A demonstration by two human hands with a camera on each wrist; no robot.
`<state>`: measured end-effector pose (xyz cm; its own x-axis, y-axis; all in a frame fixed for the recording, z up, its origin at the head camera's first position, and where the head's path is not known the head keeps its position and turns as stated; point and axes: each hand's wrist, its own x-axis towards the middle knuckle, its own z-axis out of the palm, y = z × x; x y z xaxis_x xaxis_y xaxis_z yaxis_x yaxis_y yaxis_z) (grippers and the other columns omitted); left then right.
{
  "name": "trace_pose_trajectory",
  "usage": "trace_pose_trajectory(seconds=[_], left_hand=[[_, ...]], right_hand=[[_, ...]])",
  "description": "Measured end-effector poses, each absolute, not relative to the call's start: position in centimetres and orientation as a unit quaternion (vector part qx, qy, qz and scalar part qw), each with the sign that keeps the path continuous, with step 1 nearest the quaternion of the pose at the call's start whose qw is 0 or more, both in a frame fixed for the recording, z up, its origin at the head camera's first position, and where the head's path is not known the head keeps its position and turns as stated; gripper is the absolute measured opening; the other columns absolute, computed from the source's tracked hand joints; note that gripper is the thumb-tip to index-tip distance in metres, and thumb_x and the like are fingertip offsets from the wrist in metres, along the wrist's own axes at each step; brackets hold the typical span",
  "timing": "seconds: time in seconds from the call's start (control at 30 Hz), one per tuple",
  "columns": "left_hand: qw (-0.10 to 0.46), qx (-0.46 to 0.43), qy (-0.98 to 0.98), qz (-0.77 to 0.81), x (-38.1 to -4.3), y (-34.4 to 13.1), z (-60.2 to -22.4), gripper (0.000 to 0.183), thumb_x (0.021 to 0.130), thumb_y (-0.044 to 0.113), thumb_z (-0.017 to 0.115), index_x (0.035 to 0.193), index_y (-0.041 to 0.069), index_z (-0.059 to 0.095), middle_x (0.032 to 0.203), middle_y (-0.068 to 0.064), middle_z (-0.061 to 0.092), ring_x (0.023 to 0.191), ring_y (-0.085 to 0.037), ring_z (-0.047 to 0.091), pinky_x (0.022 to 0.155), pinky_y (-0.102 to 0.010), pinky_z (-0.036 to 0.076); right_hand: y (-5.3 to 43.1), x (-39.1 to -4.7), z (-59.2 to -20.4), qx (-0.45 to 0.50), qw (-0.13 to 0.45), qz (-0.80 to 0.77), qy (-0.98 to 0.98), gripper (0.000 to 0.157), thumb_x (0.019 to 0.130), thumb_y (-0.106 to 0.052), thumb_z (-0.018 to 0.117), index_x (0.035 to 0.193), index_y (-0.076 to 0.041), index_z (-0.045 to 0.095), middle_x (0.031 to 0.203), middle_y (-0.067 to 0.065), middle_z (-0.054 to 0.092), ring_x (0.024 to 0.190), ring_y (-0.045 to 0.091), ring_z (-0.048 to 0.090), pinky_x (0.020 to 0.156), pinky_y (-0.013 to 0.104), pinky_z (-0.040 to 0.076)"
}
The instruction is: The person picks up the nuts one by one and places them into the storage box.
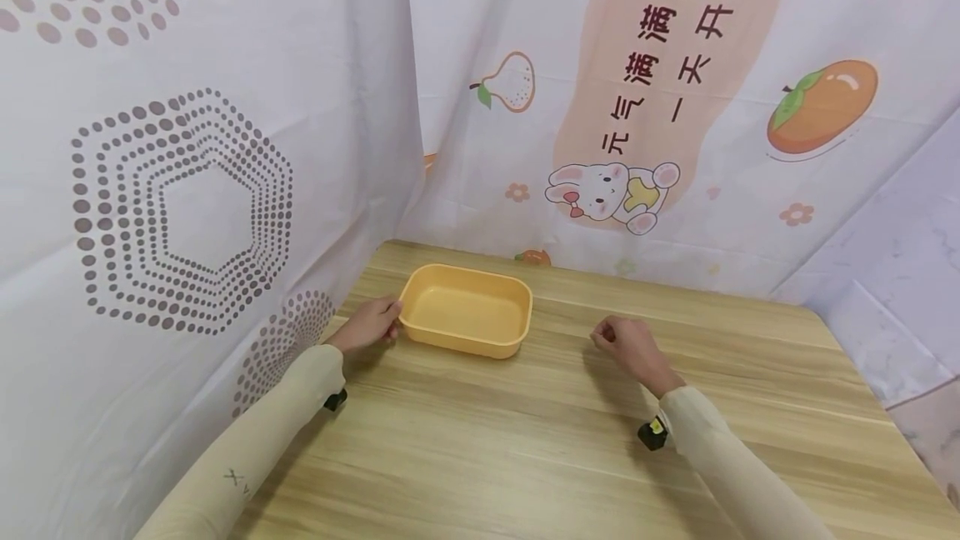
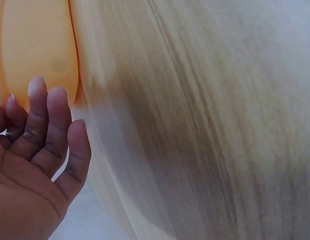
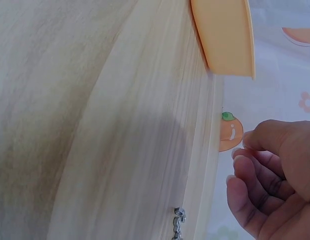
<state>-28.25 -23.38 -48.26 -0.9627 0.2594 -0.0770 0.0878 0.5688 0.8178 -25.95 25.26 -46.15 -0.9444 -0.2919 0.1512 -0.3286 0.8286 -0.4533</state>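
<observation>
A yellow-orange plastic tray (image 1: 467,312) with rounded corners stands on the wooden table, nothing inside it. My left hand (image 1: 372,321) is at its left end, thumb and forefinger pinching the rim. In the left wrist view, the other fingers of the left hand (image 2: 42,155) are half bent, their tips beside the tray's end wall (image 2: 42,45). To the right of the tray, apart from it, my right hand (image 1: 628,348) hovers over the table. Its fingers curl loosely with nothing visible between them, as the right wrist view shows of the right hand (image 3: 275,180).
The wood-grain table (image 1: 480,440) meets a white printed curtain (image 1: 487,173) at the back and another curtain (image 1: 337,107) at the left. Each wrist carries a small black camera (image 1: 652,433). A short silver chain (image 3: 178,222) shows low in the right wrist view.
</observation>
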Motion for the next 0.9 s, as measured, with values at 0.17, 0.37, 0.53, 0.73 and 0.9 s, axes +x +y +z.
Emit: trace_pose_trajectory(seconds=[0.17,0.37,0.53,0.73,0.9], left_hand=[[0.096,0.096,0.879,0.456,-28.2,-23.3,-48.2,0.032,0.114,0.025,0.039,0.104,0.003,0.060,0.080,-0.008,0.061,0.069,-0.020,0.060,0.064,-0.032,0.055],[0.092,0.095,0.877,0.462,-28.2,-23.3,-48.3,0.031,0.114,0.024,0.039,0.104,0.002,0.059,0.080,-0.009,0.061,0.068,-0.019,0.060,0.063,-0.031,0.055],[0.087,0.097,0.875,0.466,-28.2,-23.3,-48.3,0.031,0.114,0.023,0.039,0.102,0.002,0.059,0.079,-0.009,0.061,0.067,-0.020,0.060,0.063,-0.033,0.055],[0.084,0.096,0.876,0.465,-28.3,-23.3,-48.7,0.030,0.114,0.023,0.039,0.101,0.003,0.057,0.078,-0.009,0.060,0.067,-0.019,0.060,0.063,-0.032,0.056],[0.091,0.094,0.872,0.472,-28.2,-23.2,-48.6,0.030,0.114,0.022,0.039,0.099,0.003,0.056,0.078,-0.009,0.060,0.068,-0.019,0.060,0.063,-0.032,0.055]], right_hand=[[25.0,-25.9,-46.1,0.164,0.040,0.243,-0.955,0.012,0.099,-0.011,0.064,0.096,-0.003,0.072,0.084,0.002,0.071,0.075,0.014,0.064,0.068,0.035,0.054],[24.5,-26.0,-46.1,0.166,0.042,0.250,-0.953,0.011,0.098,-0.012,0.066,0.095,-0.003,0.072,0.084,0.003,0.071,0.074,0.014,0.064,0.068,0.035,0.054],[24.2,-26.2,-46.4,0.167,0.045,0.251,-0.952,0.010,0.098,-0.012,0.068,0.095,-0.004,0.073,0.083,0.002,0.070,0.074,0.013,0.063,0.067,0.033,0.053],[23.7,-26.2,-46.3,0.171,0.047,0.255,-0.950,0.009,0.098,-0.011,0.069,0.093,-0.004,0.072,0.082,0.001,0.071,0.073,0.014,0.064,0.067,0.035,0.054],[23.3,-26.0,-46.0,0.167,0.029,0.265,-0.949,0.009,0.099,-0.013,0.069,0.095,-0.006,0.072,0.083,0.000,0.070,0.074,0.013,0.064,0.068,0.035,0.055]])
